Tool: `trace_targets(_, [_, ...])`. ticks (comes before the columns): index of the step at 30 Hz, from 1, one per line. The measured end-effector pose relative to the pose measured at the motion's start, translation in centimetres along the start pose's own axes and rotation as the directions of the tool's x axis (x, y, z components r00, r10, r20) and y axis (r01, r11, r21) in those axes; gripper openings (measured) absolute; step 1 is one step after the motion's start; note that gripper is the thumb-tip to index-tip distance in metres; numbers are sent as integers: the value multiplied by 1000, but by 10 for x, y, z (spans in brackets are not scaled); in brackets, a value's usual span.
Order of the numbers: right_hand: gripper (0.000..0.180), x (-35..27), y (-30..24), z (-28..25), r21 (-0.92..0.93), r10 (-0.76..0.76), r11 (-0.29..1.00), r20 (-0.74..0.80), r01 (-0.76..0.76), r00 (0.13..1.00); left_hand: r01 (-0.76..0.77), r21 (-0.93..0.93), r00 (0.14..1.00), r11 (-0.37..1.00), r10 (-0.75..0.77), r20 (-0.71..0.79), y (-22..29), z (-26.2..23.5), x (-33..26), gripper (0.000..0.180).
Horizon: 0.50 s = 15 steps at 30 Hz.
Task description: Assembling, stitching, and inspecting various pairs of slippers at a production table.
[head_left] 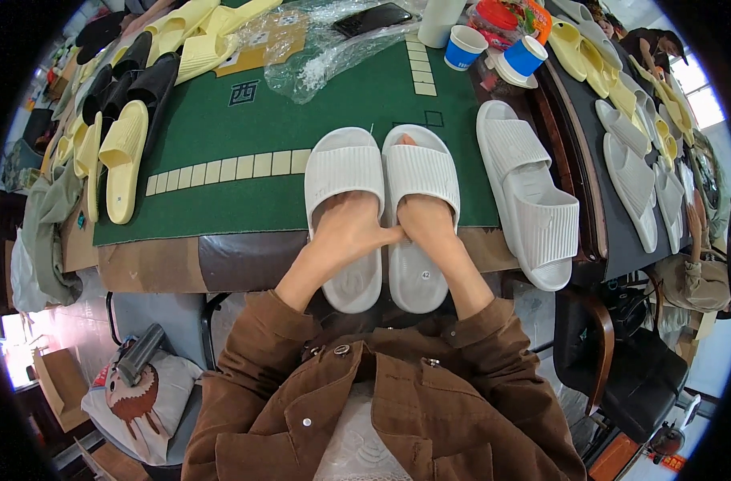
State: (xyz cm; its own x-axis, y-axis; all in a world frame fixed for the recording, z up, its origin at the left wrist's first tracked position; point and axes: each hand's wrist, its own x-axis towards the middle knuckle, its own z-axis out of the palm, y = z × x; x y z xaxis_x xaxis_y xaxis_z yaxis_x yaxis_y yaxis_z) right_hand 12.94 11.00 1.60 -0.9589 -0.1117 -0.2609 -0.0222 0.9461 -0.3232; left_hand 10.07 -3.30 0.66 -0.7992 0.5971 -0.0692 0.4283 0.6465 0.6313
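Observation:
A pair of light grey slide sandals rests side by side at the near table edge, toes pointing away and heels over the edge. My left hand reaches under the strap of the left grey slide, its thumb stretched toward the gap between the two. Inside the right grey slide is my right hand, with a fingertip showing at the toe opening. The straps hide most of my fingers. Another grey pair, one slide overlapping the other, lies to the right.
Yellow slides and black slides line the left side of the green mat. Cream tiles lie in rows on it. Paper cups, plastic wrap and a phone are farther back. More slides cover the right-hand table.

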Motion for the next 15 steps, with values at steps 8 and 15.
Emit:
trace_targets(8, [22, -27, 1, 13, 11, -7, 1000, -120, 8, 993, 107, 19, 984, 994, -109, 144, 10, -16, 1, 52])
trace_targets(15, [20, -38, -7, 20, -13, -38, 999, -454, 36, 890, 37, 43, 999, 998, -36, -25, 5, -4, -19, 55])
